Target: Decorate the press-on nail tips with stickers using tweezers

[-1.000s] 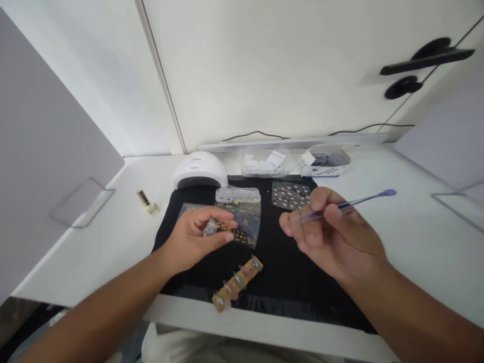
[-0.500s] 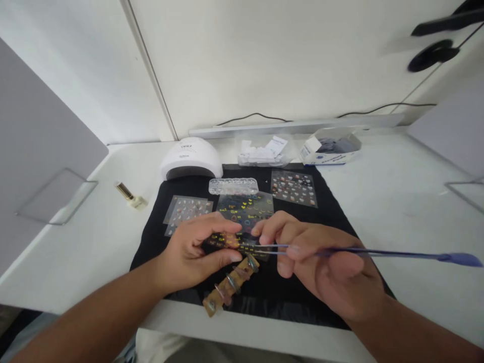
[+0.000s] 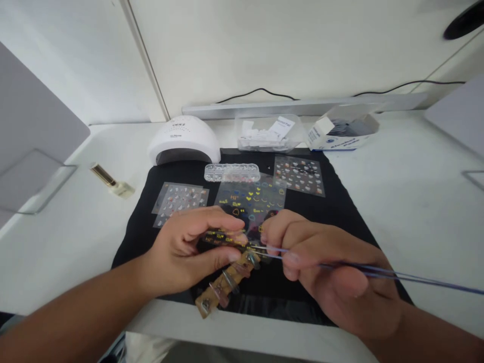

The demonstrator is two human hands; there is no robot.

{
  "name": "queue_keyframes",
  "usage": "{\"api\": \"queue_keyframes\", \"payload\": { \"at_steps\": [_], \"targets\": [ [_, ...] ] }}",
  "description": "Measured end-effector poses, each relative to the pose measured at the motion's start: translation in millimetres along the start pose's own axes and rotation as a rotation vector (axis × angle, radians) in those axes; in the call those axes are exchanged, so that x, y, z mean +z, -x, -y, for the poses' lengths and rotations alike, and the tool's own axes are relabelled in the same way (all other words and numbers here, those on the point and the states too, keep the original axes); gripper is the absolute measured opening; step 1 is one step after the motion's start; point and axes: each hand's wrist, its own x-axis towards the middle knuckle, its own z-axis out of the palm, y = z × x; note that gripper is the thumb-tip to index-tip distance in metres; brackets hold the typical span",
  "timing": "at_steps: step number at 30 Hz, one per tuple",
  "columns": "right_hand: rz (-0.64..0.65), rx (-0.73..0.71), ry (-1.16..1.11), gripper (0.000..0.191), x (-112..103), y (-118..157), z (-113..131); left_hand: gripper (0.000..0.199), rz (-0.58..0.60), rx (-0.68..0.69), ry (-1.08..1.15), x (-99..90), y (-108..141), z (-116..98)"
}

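Observation:
My right hand [image 3: 333,267] grips long purple tweezers [image 3: 374,272] whose thin metal tips point left, at the upper end of a wooden nail-tip stand [image 3: 236,275]. Several shiny nail tips in pink and grey-green sit across that stand, which lies at a slant. My left hand [image 3: 189,252] curves around the same spot, thumb and forefinger apart, with the thumb near the stand's upper end. Beneath both hands lies a clear sticker sheet [image 3: 227,199] with small yellow, blue and orange designs. Whether the tweezer tips pinch anything is too small to tell.
A black mat [image 3: 139,222] covers the table's middle. Around it are other sticker sheets [image 3: 300,176], a clear rhinestone case [image 3: 212,173], a white nail lamp [image 3: 185,138], a polish bottle [image 3: 117,186], a tub of packets [image 3: 268,146] and an alcohol-pad box [image 3: 344,133].
The tweezer tips have shifted slightly left, close to the stand's end. The camera view has moved a little, and the left hand keeps its curved pose.

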Motion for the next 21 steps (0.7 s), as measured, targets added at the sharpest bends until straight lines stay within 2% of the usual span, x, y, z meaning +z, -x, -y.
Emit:
{"api": "queue_keyframes", "payload": {
  "at_steps": [6,12,21],
  "targets": [
    [-0.099,0.067,-0.065,0.019,5,10,0,0.04,0.034,0.058,0.016,2.1,0,-1],
    [-0.088,0.043,-0.034,0.02,3,11,-4,0.032,0.029,0.073,-0.092,0.1,0,-2],
    [-0.11,0.107,-0.024,0.021,2,13,1,0.031,0.076,-0.005,-0.14,-0.7,0,-4]
  ]
}}
